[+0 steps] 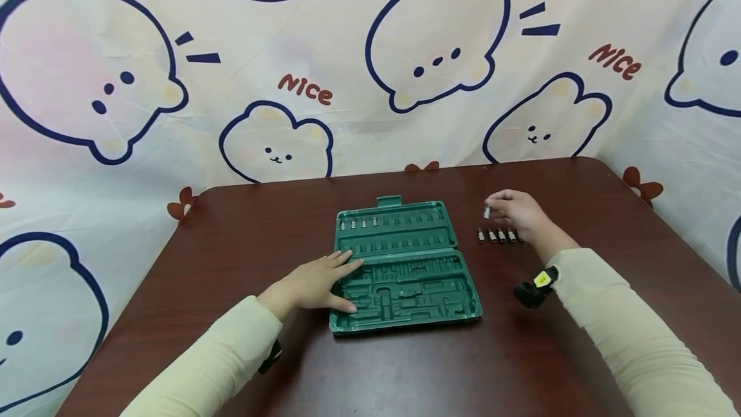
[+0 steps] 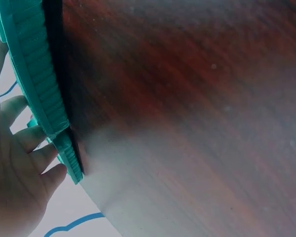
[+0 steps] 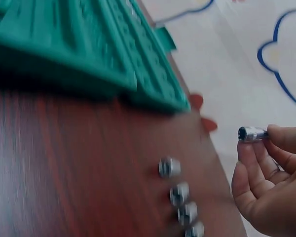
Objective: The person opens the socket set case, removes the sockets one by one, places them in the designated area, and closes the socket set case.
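A green plastic tool case (image 1: 405, 250) lies unfolded on the table, with moulded slots in both halves. Several small metal sockets (image 1: 364, 224) stand in the upper row of its far half. My left hand (image 1: 318, 280) rests on the case's left edge, fingers spread and straight; the left wrist view shows this hand (image 2: 22, 163) against the case's side (image 2: 37, 74). To the right of the case, my right hand (image 1: 518, 212) pinches one metal socket (image 3: 252, 134) between thumb and fingers, raised above the table. Below it a row of several sockets (image 1: 496, 235) stands on the tabletop.
The dark reddish-brown table (image 1: 260, 224) extends around the case on all sides. Behind it hangs a pale cloth (image 1: 347, 134) printed with cartoon bears. A latch tab (image 1: 389, 201) sticks out from the case's far edge. Black wrist cameras (image 1: 532, 291) sit on the wrists.
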The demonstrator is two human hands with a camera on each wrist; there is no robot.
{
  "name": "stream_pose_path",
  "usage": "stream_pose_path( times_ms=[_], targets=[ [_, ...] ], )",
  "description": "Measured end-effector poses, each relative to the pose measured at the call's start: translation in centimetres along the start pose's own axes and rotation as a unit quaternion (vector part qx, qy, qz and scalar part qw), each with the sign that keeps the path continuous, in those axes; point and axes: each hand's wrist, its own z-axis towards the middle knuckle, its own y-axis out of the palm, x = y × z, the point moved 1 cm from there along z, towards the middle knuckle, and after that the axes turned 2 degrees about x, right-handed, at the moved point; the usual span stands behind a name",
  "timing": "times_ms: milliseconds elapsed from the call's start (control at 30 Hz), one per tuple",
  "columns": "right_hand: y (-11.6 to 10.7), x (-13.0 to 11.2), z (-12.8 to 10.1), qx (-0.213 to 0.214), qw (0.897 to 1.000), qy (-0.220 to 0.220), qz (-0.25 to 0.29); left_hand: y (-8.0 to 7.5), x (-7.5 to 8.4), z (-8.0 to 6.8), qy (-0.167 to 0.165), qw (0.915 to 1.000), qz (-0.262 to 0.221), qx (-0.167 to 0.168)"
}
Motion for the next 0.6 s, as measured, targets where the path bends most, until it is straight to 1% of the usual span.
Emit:
stream_pose_path(
  times_ms=[167,300,467,600],
  targets=[
    [-2.7,1.8,-0.4,0.022,0.998,0.004,-0.060,0.0,0.0,-0.1,-0.002,1.0000,-0.009,-0.002],
    [-4.2,3.1,-0.7,0.038,0.994,0.004,-0.099,0.1,-0.1,0.0,-0.004,0.9999,-0.010,0.000],
    [-5.2,4.1,-0.9,0.038,0.988,0.004,-0.148,0.1,-0.1,-0.1,-0.006,0.9999,-0.010,-0.002],
    [-5.4,4.7,-0.8,0.023,0.986,0.007,-0.163,0.0,-0.1,-0.1,-0.005,0.9999,-0.016,-0.003]
  ],
)
